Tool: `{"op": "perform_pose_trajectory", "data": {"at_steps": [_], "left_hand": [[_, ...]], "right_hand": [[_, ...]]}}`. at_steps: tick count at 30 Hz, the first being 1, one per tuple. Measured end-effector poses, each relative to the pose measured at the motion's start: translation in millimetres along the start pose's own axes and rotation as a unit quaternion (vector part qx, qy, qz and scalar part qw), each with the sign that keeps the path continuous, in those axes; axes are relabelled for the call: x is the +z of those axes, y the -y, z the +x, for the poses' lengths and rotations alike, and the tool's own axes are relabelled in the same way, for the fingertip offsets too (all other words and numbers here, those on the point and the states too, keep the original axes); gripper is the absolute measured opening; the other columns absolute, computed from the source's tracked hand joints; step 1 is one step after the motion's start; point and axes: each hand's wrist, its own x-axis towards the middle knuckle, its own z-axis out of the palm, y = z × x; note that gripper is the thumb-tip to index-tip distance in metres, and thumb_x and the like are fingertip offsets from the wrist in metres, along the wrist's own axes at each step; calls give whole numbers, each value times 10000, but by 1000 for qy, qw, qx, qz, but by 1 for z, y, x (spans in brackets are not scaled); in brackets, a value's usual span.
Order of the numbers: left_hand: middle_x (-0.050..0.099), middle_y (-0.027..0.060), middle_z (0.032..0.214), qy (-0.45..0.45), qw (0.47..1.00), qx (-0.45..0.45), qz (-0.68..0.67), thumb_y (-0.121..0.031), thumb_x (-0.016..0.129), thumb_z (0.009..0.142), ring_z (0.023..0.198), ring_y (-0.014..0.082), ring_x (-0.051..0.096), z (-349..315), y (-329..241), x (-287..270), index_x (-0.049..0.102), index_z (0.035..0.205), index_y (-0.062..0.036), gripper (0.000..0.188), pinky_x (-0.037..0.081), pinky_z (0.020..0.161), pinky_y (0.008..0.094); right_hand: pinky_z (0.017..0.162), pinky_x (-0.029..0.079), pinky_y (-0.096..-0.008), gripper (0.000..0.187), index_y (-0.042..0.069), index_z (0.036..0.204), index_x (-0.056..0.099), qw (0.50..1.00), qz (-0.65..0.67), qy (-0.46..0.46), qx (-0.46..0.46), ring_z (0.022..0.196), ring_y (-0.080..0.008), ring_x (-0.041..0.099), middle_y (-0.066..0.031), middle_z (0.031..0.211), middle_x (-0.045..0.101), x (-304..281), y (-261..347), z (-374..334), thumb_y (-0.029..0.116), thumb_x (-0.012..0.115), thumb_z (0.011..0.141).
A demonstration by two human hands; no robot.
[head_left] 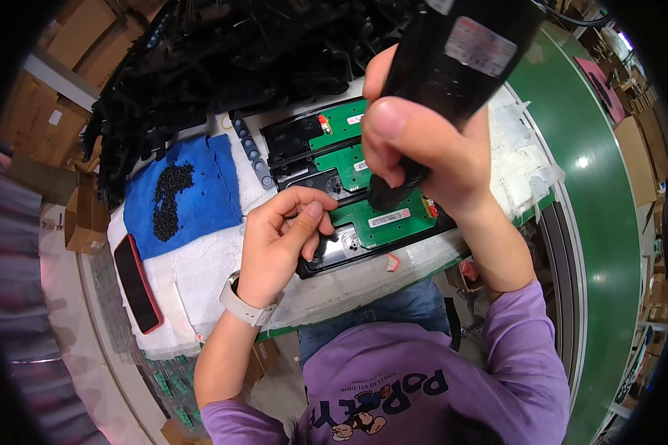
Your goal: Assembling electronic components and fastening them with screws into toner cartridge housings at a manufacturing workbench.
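A black electric screwdriver (453,81) was gripped upright in the right hand (423,148), its tip set down on the nearest green circuit board (386,215). That board was seated in a black plastic housing (349,248), with two more such assemblies (326,141) ranged just behind it. The left hand (282,237) was curled beside the housing's left end, thumb and forefinger pinched narrowly together; what was pinched could not be made out. All was laid on a white padded bench (200,274). To the left, small black screws (167,196) were heaped on a blue cloth (208,200), and a red phone (137,282) lay at the bench's edge. A green conveyor belt (601,222) ran along the right.
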Motion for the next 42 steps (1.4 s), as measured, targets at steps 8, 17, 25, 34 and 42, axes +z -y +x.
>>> {"op": "perform_pose_trajectory", "data": {"at_steps": [8,17,25,34,42], "left_hand": [[597,37,760,-15,1000,-5,-8,-26,521,845,572,26,465,0,1,-1,575,947,25,126,370,506,151],[630,61,799,-8,1000,30,2,-2,539,833,565,27,474,-1,2,-1,587,961,31,140,383,507,154],[654,90,806,-10,998,36,-41,1,585,812,492,28,434,-5,-5,0,611,961,31,155,353,458,153],[663,108,801,-2,997,14,-74,-8,609,801,462,2,408,-5,-6,-5,627,953,28,157,281,400,135],[652,116,853,-7,998,50,-41,66,633,753,745,99,615,-5,0,-4,612,936,58,183,476,637,149]], "right_hand": [[543,432,-199,163,7,733,590,998,-44,25,27,584,-44,538,-2,628,586,10,-3,1,102,700,660],[406,362,-209,302,-3,891,505,995,-36,83,36,447,-84,457,-33,593,500,10,2,-4,75,667,649],[459,405,-312,288,43,1051,494,944,290,65,-143,393,-138,428,-38,563,448,-12,-1,3,262,393,893],[596,395,-306,349,61,1097,448,949,260,96,-151,485,-113,438,-11,636,438,-18,-3,-1,344,403,898],[468,414,-321,260,68,1007,486,960,250,-6,-129,399,-146,436,-39,565,454,-2,-3,-5,277,379,894]]}}
